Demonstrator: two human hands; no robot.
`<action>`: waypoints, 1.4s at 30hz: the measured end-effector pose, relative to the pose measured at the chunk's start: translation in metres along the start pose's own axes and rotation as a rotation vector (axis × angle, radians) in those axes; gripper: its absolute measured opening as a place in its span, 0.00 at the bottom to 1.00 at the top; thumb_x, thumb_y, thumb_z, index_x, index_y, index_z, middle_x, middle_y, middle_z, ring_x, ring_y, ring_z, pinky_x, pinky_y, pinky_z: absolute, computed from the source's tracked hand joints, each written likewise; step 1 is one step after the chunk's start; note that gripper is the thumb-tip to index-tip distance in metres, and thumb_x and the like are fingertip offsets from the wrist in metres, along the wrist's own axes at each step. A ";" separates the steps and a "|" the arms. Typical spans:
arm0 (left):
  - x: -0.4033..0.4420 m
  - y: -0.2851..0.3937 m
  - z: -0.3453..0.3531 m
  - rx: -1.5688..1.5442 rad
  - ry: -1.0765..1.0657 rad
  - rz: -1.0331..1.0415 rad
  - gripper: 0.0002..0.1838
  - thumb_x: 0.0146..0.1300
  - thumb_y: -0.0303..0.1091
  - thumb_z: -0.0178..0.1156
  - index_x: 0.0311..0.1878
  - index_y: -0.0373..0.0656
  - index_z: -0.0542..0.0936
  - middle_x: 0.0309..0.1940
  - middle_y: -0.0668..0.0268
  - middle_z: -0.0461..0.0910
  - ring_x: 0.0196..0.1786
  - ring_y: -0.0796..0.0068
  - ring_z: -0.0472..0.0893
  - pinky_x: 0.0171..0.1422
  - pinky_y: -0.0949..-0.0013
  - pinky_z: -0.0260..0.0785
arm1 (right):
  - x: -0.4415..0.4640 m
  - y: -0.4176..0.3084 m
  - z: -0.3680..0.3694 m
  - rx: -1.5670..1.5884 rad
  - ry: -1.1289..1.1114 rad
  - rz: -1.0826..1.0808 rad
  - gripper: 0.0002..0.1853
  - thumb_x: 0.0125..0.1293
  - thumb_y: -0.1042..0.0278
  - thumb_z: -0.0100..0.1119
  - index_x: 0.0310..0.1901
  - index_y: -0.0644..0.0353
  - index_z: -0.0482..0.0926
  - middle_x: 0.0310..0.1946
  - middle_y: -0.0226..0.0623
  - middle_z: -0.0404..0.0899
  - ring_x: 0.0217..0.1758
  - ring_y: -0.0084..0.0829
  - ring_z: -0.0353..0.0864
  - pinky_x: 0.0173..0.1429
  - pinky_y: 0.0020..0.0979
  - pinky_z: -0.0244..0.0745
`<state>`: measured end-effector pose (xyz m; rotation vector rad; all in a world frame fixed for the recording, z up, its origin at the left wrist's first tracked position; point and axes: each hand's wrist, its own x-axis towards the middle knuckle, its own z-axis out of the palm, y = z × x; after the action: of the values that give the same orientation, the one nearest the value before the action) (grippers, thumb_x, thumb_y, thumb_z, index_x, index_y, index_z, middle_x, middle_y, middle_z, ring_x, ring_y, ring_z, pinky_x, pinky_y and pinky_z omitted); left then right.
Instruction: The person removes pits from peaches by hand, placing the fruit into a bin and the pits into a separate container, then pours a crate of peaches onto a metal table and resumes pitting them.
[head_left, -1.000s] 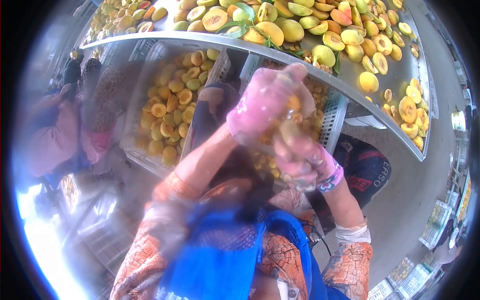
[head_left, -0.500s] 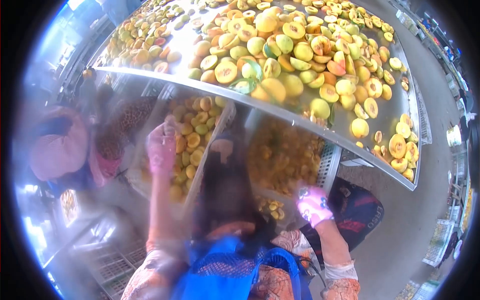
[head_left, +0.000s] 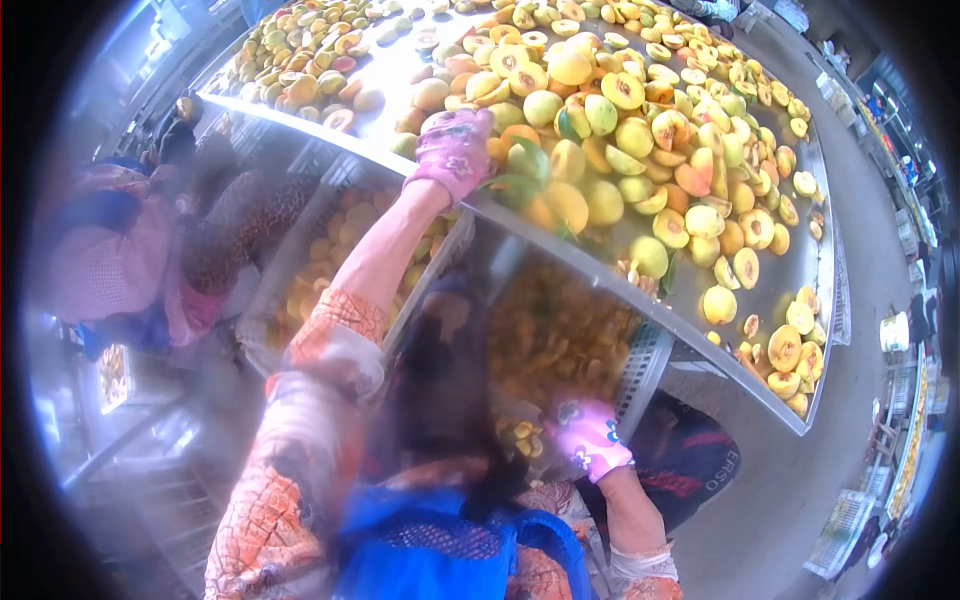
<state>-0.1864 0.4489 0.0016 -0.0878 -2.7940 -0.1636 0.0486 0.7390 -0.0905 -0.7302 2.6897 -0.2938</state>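
Observation:
Halved yellow peaches point(head_left: 625, 160) lie heaped on a metal table point(head_left: 560, 245). My left hand point(head_left: 452, 155), in a pink patterned glove, reaches over the table's near edge onto the peaches. Its fingers curl down among the fruit, and what they grip is hidden. Lower down, my right hand point(head_left: 590, 437), gloved in pink with flower prints, is closed near my lap; its fingertips are blurred and I cannot make out what is in them. Close beside it stands a crate point(head_left: 640, 375) with small yellow-brown pieces inside.
Under the table at left, another crate point(head_left: 437, 262) holds peach halves. A person in a pink head covering point(head_left: 105, 265) sits at far left. My blue apron point(head_left: 430, 545) covers my lap. To the right are a white bucket point(head_left: 893, 332) and more crates point(head_left: 838, 530).
My left hand has moved up and right, from over the left crate to the peaches on the table. My right hand has shifted slightly left and down.

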 end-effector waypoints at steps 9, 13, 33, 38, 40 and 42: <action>-0.076 0.025 -0.056 -1.955 -0.098 -0.269 0.24 0.53 0.28 0.65 0.51 0.37 0.67 0.46 0.56 0.74 0.52 0.56 0.78 0.58 0.55 0.73 | 0.011 -0.024 -0.039 0.646 0.230 0.025 0.15 0.62 0.57 0.58 0.45 0.57 0.74 0.29 0.40 0.78 0.28 0.40 0.78 0.32 0.37 0.73; -0.128 0.085 -0.048 -2.165 -0.193 -0.107 0.21 0.53 0.31 0.66 0.47 0.40 0.67 0.47 0.55 0.75 0.54 0.58 0.77 0.60 0.57 0.72 | 0.011 -0.047 -0.077 1.605 0.245 0.130 0.11 0.66 0.63 0.56 0.47 0.55 0.73 0.27 0.28 0.75 0.19 0.22 0.73 0.20 0.23 0.68; -0.167 0.146 -0.064 -2.285 -0.290 -0.327 0.21 0.65 0.42 0.51 0.54 0.35 0.71 0.46 0.57 0.77 0.47 0.69 0.77 0.53 0.67 0.71 | -0.021 -0.040 -0.089 0.859 0.467 0.160 0.25 0.55 0.67 0.61 0.56 0.51 0.70 0.45 0.51 0.69 0.39 0.47 0.74 0.39 0.42 0.74; -0.172 0.155 -0.063 -1.840 -0.071 -0.314 0.23 0.67 0.48 0.51 0.50 0.36 0.75 0.41 0.59 0.78 0.42 0.72 0.78 0.49 0.69 0.71 | -0.018 -0.029 -0.061 -0.045 0.735 -0.284 0.31 0.52 0.70 0.62 0.60 0.48 0.68 0.56 0.59 0.65 0.51 0.59 0.73 0.48 0.49 0.76; -0.173 0.155 -0.059 -1.828 -0.039 -0.378 0.24 0.67 0.50 0.51 0.48 0.36 0.77 0.39 0.60 0.79 0.40 0.72 0.78 0.47 0.70 0.71 | -0.016 -0.032 -0.059 -0.095 0.765 -0.259 0.24 0.55 0.72 0.58 0.57 0.46 0.72 0.58 0.57 0.65 0.46 0.55 0.76 0.43 0.45 0.75; -0.173 0.156 -0.057 -1.746 0.035 -0.307 0.24 0.66 0.50 0.51 0.46 0.34 0.77 0.34 0.59 0.80 0.37 0.72 0.79 0.44 0.71 0.71 | -0.013 -0.030 -0.060 -0.023 0.746 -0.302 0.25 0.55 0.72 0.58 0.57 0.46 0.72 0.56 0.55 0.66 0.45 0.54 0.77 0.43 0.44 0.75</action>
<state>0.0079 0.5890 0.0123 -0.0483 -1.7205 -2.4072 0.0503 0.7268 -0.0232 -1.2341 3.2533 -0.7359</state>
